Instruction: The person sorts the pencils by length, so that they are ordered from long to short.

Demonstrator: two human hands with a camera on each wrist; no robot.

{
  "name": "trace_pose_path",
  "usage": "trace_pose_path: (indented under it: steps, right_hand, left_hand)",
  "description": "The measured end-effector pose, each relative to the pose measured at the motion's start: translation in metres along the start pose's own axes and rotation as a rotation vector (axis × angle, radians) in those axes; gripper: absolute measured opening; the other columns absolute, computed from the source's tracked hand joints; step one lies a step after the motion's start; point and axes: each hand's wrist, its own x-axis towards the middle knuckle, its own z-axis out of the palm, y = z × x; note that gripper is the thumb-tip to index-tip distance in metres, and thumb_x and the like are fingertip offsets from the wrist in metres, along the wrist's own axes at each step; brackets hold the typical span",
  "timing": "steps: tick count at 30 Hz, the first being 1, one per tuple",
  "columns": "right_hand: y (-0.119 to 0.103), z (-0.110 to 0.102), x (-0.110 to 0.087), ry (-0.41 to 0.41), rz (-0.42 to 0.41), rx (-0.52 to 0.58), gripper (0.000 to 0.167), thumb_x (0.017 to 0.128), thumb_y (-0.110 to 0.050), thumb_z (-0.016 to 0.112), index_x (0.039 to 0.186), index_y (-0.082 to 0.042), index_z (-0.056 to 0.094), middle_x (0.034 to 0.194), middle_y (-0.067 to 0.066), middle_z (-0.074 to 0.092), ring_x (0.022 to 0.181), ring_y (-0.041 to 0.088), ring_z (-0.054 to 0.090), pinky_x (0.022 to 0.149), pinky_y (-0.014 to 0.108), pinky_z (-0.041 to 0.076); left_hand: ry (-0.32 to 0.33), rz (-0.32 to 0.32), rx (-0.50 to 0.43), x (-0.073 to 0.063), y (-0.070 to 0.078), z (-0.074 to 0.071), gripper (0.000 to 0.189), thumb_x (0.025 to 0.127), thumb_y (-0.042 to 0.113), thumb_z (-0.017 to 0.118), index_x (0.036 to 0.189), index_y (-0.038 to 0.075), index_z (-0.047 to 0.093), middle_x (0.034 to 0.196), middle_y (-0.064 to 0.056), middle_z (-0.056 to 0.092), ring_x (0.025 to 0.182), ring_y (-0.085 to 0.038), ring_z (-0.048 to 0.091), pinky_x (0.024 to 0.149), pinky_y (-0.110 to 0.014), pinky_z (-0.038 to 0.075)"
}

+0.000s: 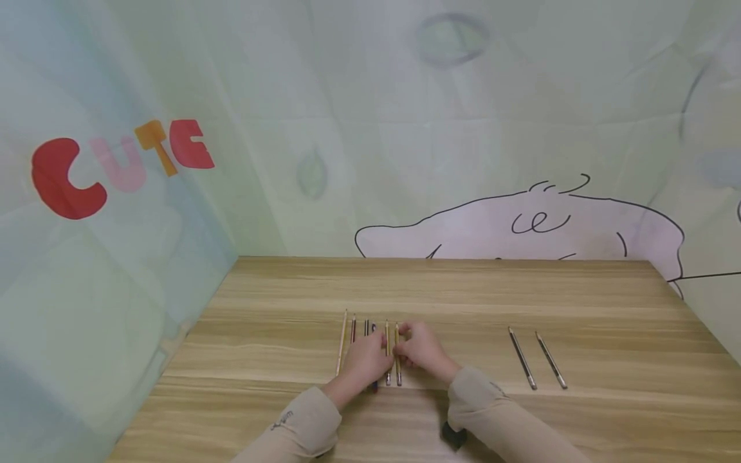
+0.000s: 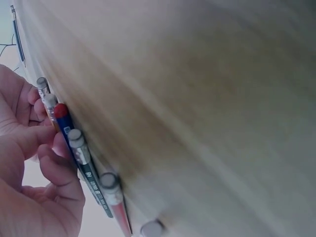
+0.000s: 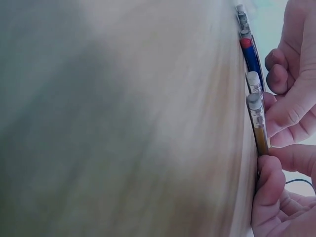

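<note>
Several pencils lie side by side in a row on the wooden table. At the row's right end, my right hand (image 1: 424, 350) pinches a yellow pencil (image 1: 398, 373) between thumb and fingers. Just left of it, my left hand (image 1: 368, 357) holds a second yellow pencil (image 1: 388, 375) at its fingertips. Beneath the left hand runs a blue pencil with a red end (image 2: 64, 121), partly hidden. Beside that are a dark green pencil (image 2: 91, 177) and a red pencil (image 2: 118, 207), both with metal-capped erasers. A pale pencil (image 1: 341, 347) forms the left end.
Two dark pencils (image 1: 523, 359) with eraser ends lie apart on the right of the table (image 1: 440, 289), tilted alike. A small black object (image 1: 453, 436) shows under the right sleeve. Printed curtains (image 1: 289, 193) stand behind and to the left of the table.
</note>
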Motion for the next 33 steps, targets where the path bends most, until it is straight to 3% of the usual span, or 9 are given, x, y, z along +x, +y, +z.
trace_pose_path:
  steps: [15, 24, 33]
  right_hand:
    - [-0.0023, -0.0015, -0.0058, -0.011, 0.002, 0.014, 0.037, 0.069, 0.001, 0.064, 0.104, 0.007, 0.051, 0.054, 0.005, 0.054, 0.040, 0.011, 0.046, 0.037, 0.020, 0.040]
    - [0.0006, -0.0018, -0.0050, -0.018, -0.012, 0.001, 0.037, 0.070, 0.001, 0.065, 0.103, 0.008, 0.052, 0.055, 0.006, 0.055, 0.041, 0.011, 0.048, 0.039, 0.022, 0.043]
    - [0.0004, -0.0024, -0.0056, -0.024, 0.001, 0.028, 0.037, 0.070, 0.002, 0.064, 0.104, 0.008, 0.051, 0.056, 0.007, 0.055, 0.042, 0.012, 0.049, 0.039, 0.023, 0.043]
  left_hand:
    - [0.008, 0.038, 0.020, -0.0012, -0.0031, 0.0018, 0.021, 0.069, 0.012, 0.066, 0.085, 0.007, 0.053, 0.063, -0.002, 0.051, 0.051, -0.014, 0.044, 0.046, -0.024, 0.034]
    - [-0.019, 0.005, 0.016, -0.0022, -0.0013, 0.0022, 0.020, 0.070, 0.012, 0.065, 0.086, 0.009, 0.054, 0.063, -0.001, 0.051, 0.049, -0.012, 0.045, 0.044, -0.022, 0.034]
    - [0.000, 0.044, 0.003, -0.0049, -0.0011, 0.0008, 0.021, 0.068, 0.010, 0.065, 0.086, 0.006, 0.054, 0.064, -0.003, 0.052, 0.051, -0.014, 0.046, 0.046, -0.024, 0.035]
